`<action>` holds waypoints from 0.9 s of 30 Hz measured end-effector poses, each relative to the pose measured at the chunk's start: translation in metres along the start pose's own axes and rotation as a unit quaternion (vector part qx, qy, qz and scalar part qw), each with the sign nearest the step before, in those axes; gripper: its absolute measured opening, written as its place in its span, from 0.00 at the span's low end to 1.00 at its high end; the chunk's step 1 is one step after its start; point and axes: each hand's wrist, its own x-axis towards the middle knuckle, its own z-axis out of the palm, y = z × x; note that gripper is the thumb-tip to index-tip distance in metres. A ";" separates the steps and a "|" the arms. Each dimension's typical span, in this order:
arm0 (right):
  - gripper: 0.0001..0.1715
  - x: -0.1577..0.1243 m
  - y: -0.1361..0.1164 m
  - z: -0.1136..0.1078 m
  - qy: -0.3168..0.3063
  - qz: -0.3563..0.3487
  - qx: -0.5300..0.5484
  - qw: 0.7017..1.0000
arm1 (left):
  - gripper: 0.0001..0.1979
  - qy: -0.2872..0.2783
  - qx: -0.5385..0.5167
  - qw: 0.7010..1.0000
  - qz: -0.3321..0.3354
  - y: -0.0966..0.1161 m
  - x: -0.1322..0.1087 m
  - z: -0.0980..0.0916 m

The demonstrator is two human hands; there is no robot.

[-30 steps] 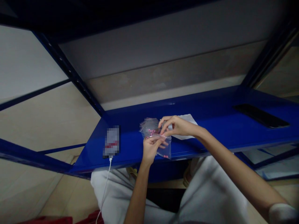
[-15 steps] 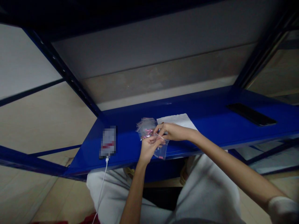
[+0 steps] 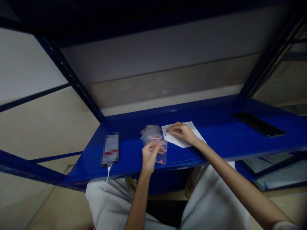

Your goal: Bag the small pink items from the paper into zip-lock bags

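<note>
There — the right hand [image 3: 181, 133] has moved off onto the white paper [image 3: 195, 136], fingers curled down on it, grip hard to call — while the fingers of the left hand [image 3: 150, 156] clasp a clear zip bag [image 3: 161, 156] of pink beads [image 3: 161, 162] on the blue shelf [image 3: 216, 145].

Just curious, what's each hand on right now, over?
Left hand on clear zip bag of pink pieces; right hand on white paper. Corded phone nearby, not blocking.
</note>
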 end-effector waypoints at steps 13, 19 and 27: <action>0.08 0.008 -0.021 0.009 0.048 0.032 -0.029 0.998 | 0.17 -0.004 -0.008 1.000 -0.012 0.003 0.001 0.003; 0.11 0.019 -0.067 -0.026 -0.105 -0.116 0.065 0.986 | 0.18 -0.071 0.008 0.997 -0.038 0.002 0.002 0.002; 0.09 0.025 -0.069 -0.033 -0.223 -0.153 0.040 0.962 | 0.18 -0.106 0.012 0.993 -0.058 0.003 0.003 0.002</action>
